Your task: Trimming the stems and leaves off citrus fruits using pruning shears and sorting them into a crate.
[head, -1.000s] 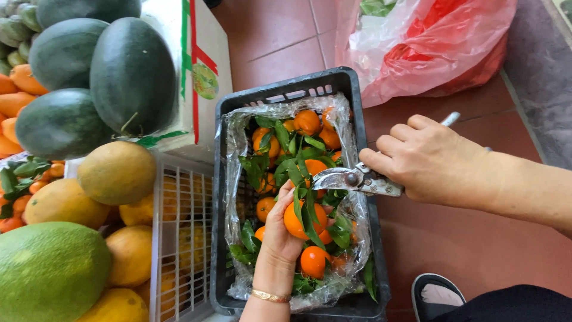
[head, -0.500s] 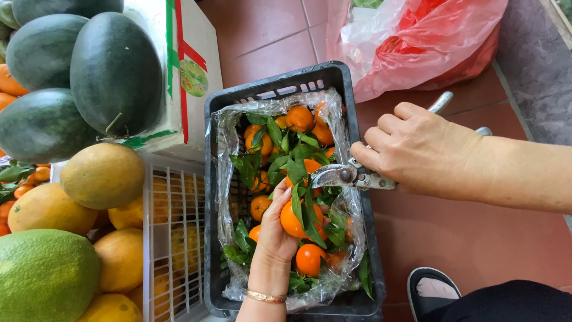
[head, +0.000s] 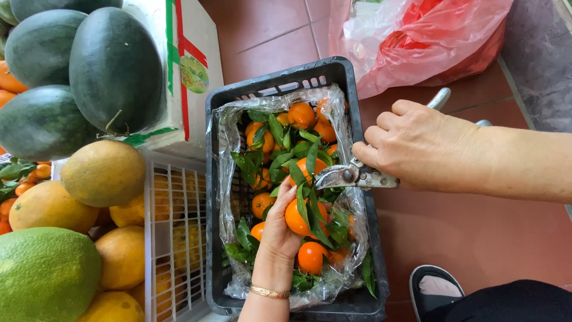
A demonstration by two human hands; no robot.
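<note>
Left hand (head: 280,223) comes up from six o'clock, fingers wrapped around a leafy tangerine (head: 304,216) at the centre of the black crate (head: 280,80). Right hand (head: 420,146) reaches in from three o'clock, clenched on the handles of the pruning shears (head: 348,176), whose blades sit together right at the fruit's twelve o'clock, among the leaves. This fruit looks light and soft-skinned, easy to bruise, so a cupped grip round the body suits it, with the stiff stem left free. The crate's clear plastic liner (head: 223,137) looks slippery. Watermelons (head: 113,68) sit off at ten o'clock, pomelos (head: 104,173) at eight, a red bag (head: 429,36) at one.
</note>
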